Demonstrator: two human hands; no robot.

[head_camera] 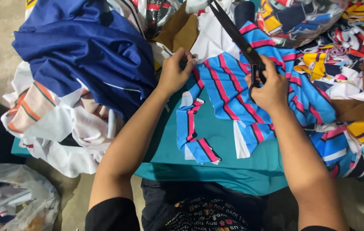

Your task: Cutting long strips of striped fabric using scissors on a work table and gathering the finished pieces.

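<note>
Clearly, the right hand [272, 87] gripped black scissors [237, 36], fingers curled through the handles, blades running up and leftward away from it. The left hand [174, 70] pinched the upper edge of the blue, pink-striped fabric [229, 92] lying between both hands on the teal-covered desk [216, 145]. A translucent plastic bag [13, 196] of scraps sat on the floor at lower left.
</note>
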